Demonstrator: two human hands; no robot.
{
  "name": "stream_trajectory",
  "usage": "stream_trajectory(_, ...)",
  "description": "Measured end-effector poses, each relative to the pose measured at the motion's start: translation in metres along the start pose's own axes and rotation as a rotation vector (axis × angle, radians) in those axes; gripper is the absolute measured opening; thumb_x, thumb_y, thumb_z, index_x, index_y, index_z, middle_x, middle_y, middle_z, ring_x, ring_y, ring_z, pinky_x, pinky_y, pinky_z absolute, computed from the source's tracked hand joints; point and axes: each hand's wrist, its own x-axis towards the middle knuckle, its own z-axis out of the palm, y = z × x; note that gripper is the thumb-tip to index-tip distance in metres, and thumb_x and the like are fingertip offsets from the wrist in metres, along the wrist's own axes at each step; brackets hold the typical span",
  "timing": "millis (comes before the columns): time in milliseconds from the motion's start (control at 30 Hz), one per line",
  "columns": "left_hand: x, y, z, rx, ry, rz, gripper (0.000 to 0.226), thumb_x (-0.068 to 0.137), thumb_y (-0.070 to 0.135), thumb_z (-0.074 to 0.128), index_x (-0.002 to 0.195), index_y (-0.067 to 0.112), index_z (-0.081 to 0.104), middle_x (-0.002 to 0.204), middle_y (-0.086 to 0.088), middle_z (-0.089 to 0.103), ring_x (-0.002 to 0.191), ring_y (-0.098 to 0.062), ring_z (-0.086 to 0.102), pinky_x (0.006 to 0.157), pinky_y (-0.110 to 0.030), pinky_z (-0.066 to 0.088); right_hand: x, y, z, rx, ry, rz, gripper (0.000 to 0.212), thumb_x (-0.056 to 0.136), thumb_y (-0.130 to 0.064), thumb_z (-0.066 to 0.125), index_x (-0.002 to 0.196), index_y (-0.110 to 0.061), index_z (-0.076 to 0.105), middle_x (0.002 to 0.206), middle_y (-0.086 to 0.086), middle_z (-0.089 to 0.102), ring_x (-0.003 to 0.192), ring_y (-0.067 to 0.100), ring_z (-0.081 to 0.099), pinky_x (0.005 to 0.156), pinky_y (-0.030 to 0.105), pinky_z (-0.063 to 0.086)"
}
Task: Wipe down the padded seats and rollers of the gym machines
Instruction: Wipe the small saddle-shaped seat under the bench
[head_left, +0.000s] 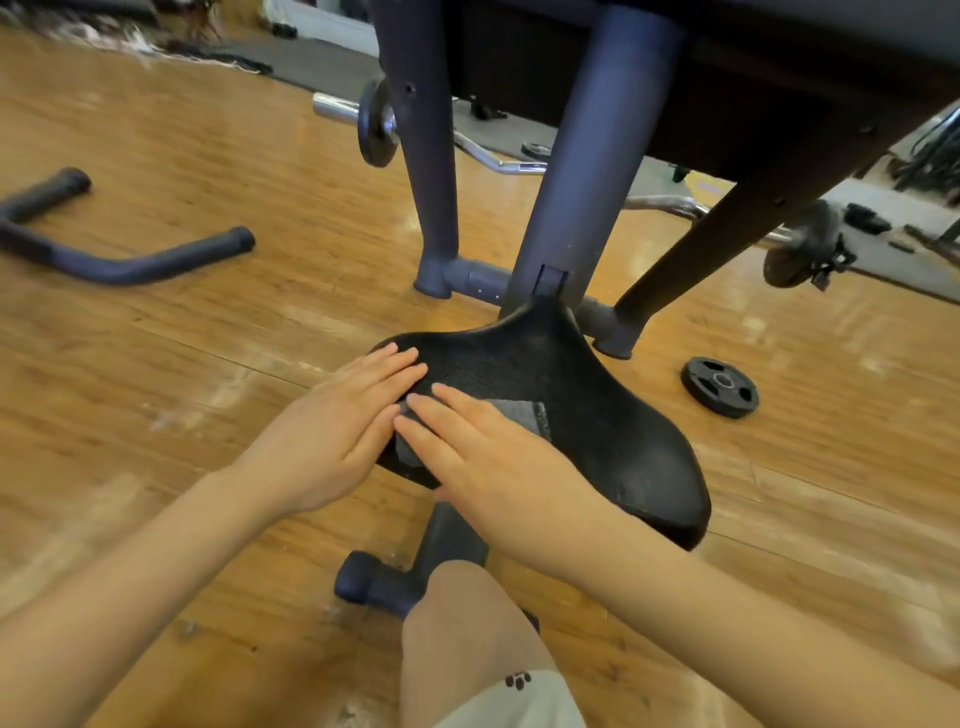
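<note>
both hands are lying flat on the black padded seat (571, 415) of a gym machine, which is sitting low in the middle of the view on its dark post. the left hand (332, 426) is resting on the seat's left lobe with its fingers straight and close together, palm down, gripping nothing. the right hand (467, 441) is lying just beside it, its fingers also stretched out flat and pressing down on a grey cloth (514, 415) that is spread on the seat's surface; the fingertips of the two hands are nearly touching, and part of the cloth is showing past the right hand's knuckles and under its fingertips. the machine's blue-grey frame (571, 182) is rising behind the seat. a small black weight plate (719, 387) is lying on the wooden floor (182, 338) to the right, and a curl bar (467, 145) is resting on the floor behind the frame.
</note>
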Motion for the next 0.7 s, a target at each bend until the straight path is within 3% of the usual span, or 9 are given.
stream_trajectory(167,-0.008,-0.008,-0.008,-0.016,0.069,-0.030,0.060,0.093,0.042,0.024,0.139,0.009,0.043,0.147,-0.005,0.038,0.137,-0.003,0.020,0.111,-0.008,0.005,-0.030,0.009,-0.005,0.018,-0.059,0.102,0.070,0.080,-0.053,0.046,0.137,-0.013,0.041,0.142,0.006,0.044,0.133,0.024,0.038,0.106,0.037,0.027)
stream_trajectory(233,-0.012,0.000,-0.007,-0.011,0.148,-0.017,0.055,0.095,0.036,0.029,0.136,0.005,0.046,0.146,-0.009,0.040,0.138,-0.011,0.025,0.114,-0.020,0.012,-0.042,0.013,-0.009,0.190,-0.093,0.167,0.069,0.087,-0.060,0.034,0.143,-0.020,0.028,0.150,0.000,0.032,0.139,0.017,0.025,0.111,0.039,0.018)
stream_trajectory(333,-0.015,0.024,-0.005,-0.015,0.203,0.073,0.050,0.095,0.029,0.035,0.134,0.001,0.047,0.145,-0.010,0.040,0.139,-0.019,0.028,0.113,-0.037,0.022,-0.044,0.021,-0.016,0.552,-0.083,0.192,0.062,0.089,-0.058,0.032,0.144,-0.037,0.015,0.153,-0.018,0.012,0.141,-0.001,0.006,0.116,0.025,0.006)
stream_trajectory(400,-0.015,0.040,-0.006,-0.011,0.212,0.149,0.049,0.094,0.027,0.037,0.135,0.001,0.046,0.145,-0.011,0.039,0.140,-0.022,0.028,0.114,-0.037,0.022,-0.044,0.029,-0.020,0.692,0.015,0.230,0.057,0.088,-0.049,0.040,0.140,-0.039,0.021,0.148,-0.024,0.020,0.136,-0.009,0.015,0.112,0.013,0.014)
stream_trajectory(500,-0.012,0.061,0.000,-0.020,0.206,0.222,0.049,0.094,0.028,0.040,0.135,0.003,0.046,0.144,-0.010,0.042,0.139,-0.021,0.030,0.116,-0.035,0.021,-0.051,0.037,-0.016,0.660,0.202,0.324,0.043,0.087,-0.042,0.044,0.129,-0.035,0.042,0.128,-0.023,0.047,0.120,-0.017,0.036,0.100,0.004,0.026)
stream_trajectory(633,-0.007,0.081,0.022,0.058,0.135,0.251,0.052,0.091,0.038,0.044,0.131,0.006,0.052,0.137,-0.008,0.052,0.133,-0.022,0.041,0.112,-0.037,0.028,-0.056,0.042,-0.008,0.688,0.186,0.404,0.036,0.086,-0.043,0.045,0.122,-0.036,0.048,0.117,-0.030,0.047,0.113,-0.021,0.039,0.096,0.001,0.027)
stream_trajectory(700,-0.004,0.090,0.029,0.117,0.128,0.213,0.057,0.087,0.045,0.046,0.127,0.005,0.056,0.131,-0.009,0.057,0.127,-0.024,0.048,0.109,-0.037,0.031,-0.058,0.050,-0.009,0.690,0.244,0.484,0.030,0.088,-0.033,0.051,0.118,-0.035,0.051,0.116,-0.029,0.048,0.113,-0.020,0.040,0.095,0.000,0.027)
